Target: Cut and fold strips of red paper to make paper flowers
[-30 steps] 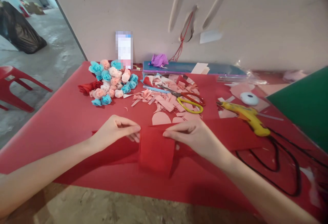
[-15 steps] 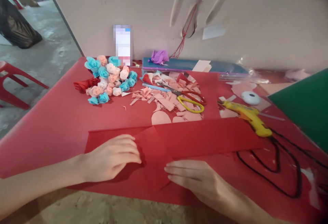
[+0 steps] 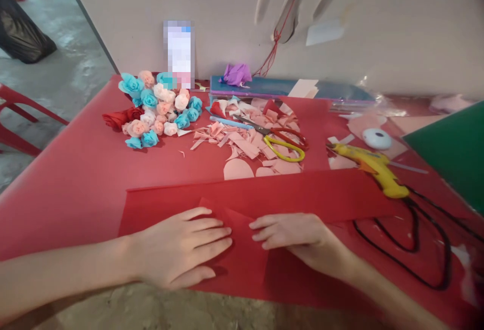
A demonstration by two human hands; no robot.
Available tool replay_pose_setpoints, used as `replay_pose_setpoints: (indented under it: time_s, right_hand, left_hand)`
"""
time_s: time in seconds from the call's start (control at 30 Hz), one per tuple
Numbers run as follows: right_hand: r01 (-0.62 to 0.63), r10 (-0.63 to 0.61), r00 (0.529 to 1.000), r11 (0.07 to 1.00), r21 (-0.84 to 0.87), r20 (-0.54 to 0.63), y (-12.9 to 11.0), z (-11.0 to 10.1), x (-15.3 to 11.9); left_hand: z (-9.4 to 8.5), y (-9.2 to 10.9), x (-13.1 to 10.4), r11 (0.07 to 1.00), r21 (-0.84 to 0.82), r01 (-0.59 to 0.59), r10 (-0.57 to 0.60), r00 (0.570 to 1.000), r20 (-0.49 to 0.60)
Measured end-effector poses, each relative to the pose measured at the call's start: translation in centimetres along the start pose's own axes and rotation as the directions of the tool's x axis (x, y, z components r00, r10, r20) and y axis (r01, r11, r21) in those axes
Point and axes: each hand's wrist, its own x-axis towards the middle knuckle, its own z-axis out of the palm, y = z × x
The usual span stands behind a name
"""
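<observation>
A smaller piece of red paper (image 3: 245, 257) lies over a larger red sheet (image 3: 302, 194) at the table's near edge. My left hand (image 3: 185, 247) is spread flat on the smaller piece, its fingers apart and pointing right. Facing it from the right, my right hand (image 3: 295, 237) rests with fingers stretched out, its tips at the paper's upper right edge. Neither hand grips anything. Just beyond the sheet are pale pink paper scraps (image 3: 242, 143) and scissors (image 3: 283, 143) with one yellow and one red handle.
Paper roses (image 3: 149, 100) in blue, pink, white and red cluster at the left, before a blurred upright screen (image 3: 179, 53). A yellow glue gun (image 3: 378, 169) with a black cord lies right, near a white oval object (image 3: 377, 139) and a green sheet (image 3: 449, 151).
My left hand has moved right and flattened out over the smaller red paper. My right hand has shifted up along its edge. That piece now lies turned, and the view has tilted slightly.
</observation>
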Motion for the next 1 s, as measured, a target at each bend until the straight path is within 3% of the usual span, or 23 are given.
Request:
replay_pose_setpoints:
  time_s: [0.07,0.23,0.33,0.43,0.53,0.67,0.77,1.0]
  right_hand:
    - [-0.047,0.046,0.999,0.997,0.054,0.020,0.2,-0.5,0.6]
    - [-0.155,0.147,0.987,0.975,0.161,0.062,1.0,-1.3,2.1]
    - [-0.168,0.164,0.986,0.975,0.148,0.038,1.5,-1.6,2.7]
    - [-0.135,0.123,0.981,0.988,-0.072,-0.150,1.4,-1.5,2.8]
    - [-0.141,0.017,0.950,0.914,-0.380,-0.312,0.8,-1.0,2.2]
    - [-0.066,-0.115,0.966,0.758,-0.649,-0.233,0.2,0.3,0.3]
    - [-0.070,-0.095,0.980,0.657,-0.750,-0.175,0.4,1.2,-0.8]
    - [-0.167,-0.058,0.971,0.524,-0.835,-0.230,0.9,2.1,-1.9]
  left_hand:
    - [-0.3,-0.3,0.1,1.000,-0.004,-0.028,0.028,0.999,-0.030]
    - [-1.2,-1.5,0.3,0.995,0.098,-0.031,0.019,0.992,0.121]
    - [-1.4,-2.0,0.1,0.991,0.128,-0.032,0.012,0.988,0.157]
    - [-1.1,-2.0,-0.1,0.992,0.129,-0.014,-0.005,0.990,0.141]
    - [-0.7,-1.8,-0.1,0.990,0.137,0.016,-0.030,0.994,0.102]
    - [-0.6,-1.6,0.1,0.991,0.122,-0.050,0.025,0.981,0.195]
    - [-0.6,-1.8,0.1,0.994,0.094,-0.058,0.030,0.962,0.271]
    - [-0.7,-2.3,-0.1,0.994,0.099,-0.035,-0.001,0.941,0.338]
